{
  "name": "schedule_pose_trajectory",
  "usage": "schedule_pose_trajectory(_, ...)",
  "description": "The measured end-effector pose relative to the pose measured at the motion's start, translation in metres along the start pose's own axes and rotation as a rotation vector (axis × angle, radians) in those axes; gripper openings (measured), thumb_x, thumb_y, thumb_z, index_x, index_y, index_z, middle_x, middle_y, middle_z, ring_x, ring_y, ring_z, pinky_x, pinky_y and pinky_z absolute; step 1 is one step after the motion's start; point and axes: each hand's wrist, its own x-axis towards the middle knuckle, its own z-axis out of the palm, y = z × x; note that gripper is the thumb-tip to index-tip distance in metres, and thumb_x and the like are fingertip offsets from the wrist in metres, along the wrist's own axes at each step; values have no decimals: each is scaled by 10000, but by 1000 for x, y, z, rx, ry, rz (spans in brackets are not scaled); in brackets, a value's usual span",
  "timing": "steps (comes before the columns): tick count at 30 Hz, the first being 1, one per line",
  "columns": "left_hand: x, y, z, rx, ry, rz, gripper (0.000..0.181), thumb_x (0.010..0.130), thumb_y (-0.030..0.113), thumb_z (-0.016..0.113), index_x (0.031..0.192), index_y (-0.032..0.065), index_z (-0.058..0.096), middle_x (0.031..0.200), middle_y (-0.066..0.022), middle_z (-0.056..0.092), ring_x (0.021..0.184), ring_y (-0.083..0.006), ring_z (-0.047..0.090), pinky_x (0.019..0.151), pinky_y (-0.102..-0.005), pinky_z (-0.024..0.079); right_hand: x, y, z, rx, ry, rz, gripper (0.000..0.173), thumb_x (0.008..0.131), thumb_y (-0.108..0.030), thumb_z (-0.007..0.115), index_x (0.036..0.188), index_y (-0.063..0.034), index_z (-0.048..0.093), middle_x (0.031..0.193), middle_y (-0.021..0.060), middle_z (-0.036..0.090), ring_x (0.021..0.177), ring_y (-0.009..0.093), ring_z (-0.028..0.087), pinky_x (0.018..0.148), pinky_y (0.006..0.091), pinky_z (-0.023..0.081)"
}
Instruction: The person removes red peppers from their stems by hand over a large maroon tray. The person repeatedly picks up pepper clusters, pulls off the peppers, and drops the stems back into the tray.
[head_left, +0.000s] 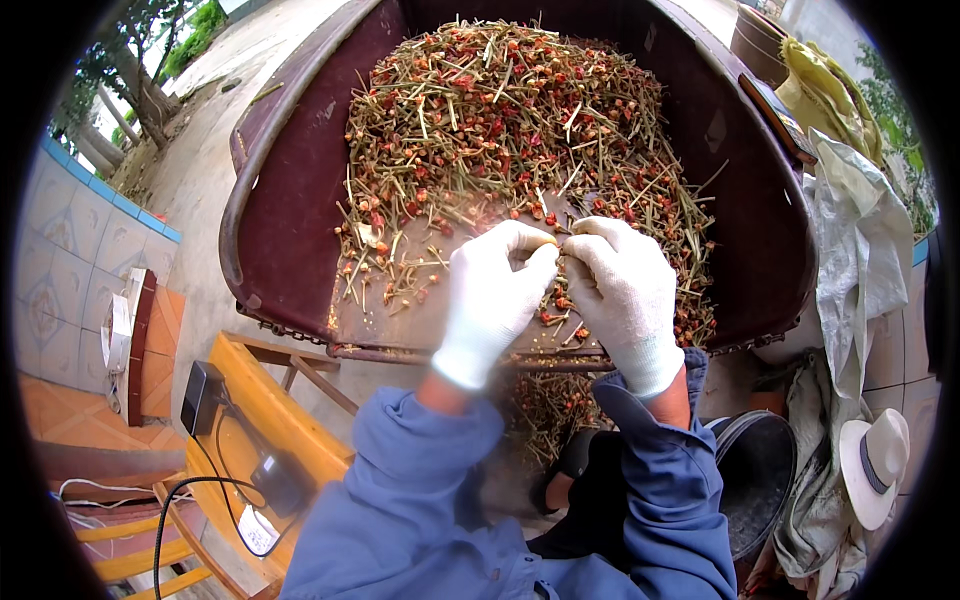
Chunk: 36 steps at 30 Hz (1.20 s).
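My left hand (499, 281) and my right hand (622, 281), both in white knit gloves, meet at the fingertips over the near end of a dark red metal cart bed (289, 217). Thumb and forefinger of each are pinched on a small reddish piece (561, 250), mostly hidden by the fingers; it looks like a chilli stalk end. Beyond them rises a heap of dry chilli stalks (495, 112) with red and orange caps. Loose stalks (397, 281) and tiny yellow seeds lie on the bed left of my left hand.
A wooden bench (277, 405) at left carries a black device (201, 397) and cables. More stalks (555, 409) lie below the cart's edge. At right are a black bucket (757, 480), white woven sacks (855, 247) and a pale hat (874, 469). A box (776, 116) rests on the right rim.
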Motion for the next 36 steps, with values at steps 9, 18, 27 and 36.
schedule_pose_trajectory(9, -4, -4, 10, 271, 155, 282, 123, 876, 78, 671, 953, -17, 684, 801, -70, 719, 689, -88, 675, 612, -255, 544, -9, 0, 11, -4, 18, 64, 141, 743, -72, 717, 831, -76, 606, 877, 84, 628, 778, 288, 627, 679, 374, 502)
schedule_pose_trajectory(18, -7, 9, 4, -344, -33, -134, 177, 952, 97, 616, 1054, -45, 640, 875, -81, 687, 690, -89, 649, 568, -213, 535, -14, 1, 11, 460, -59, 511, 78, 861, -66, 655, 914, -9, 650, 824, 137, 667, 735, 249, 686, 682, 335, 533)
schedule_pose_trajectory(27, -2, -4, 2, -640, -127, -247, 189, 955, 110, 624, 1080, -30, 631, 887, -65, 677, 707, -102, 630, 586, -224, 517, -11, 10, 3, 941, -200, 875, 204, 917, -119, 602, 999, 64, 640, 837, 47, 661, 777, 79, 588, 713, 250, 489)
schedule_pose_trajectory(36, 5, -5, -8, -997, -198, -368, 214, 978, 114, 585, 1167, 15, 576, 943, -61, 626, 744, -115, 557, 610, -245, 465, -13, 49, -3, 103, -100, 635, 204, 907, -229, 677, 891, -25, 687, 838, 137, 661, 740, 294, 659, 691, 371, 509)
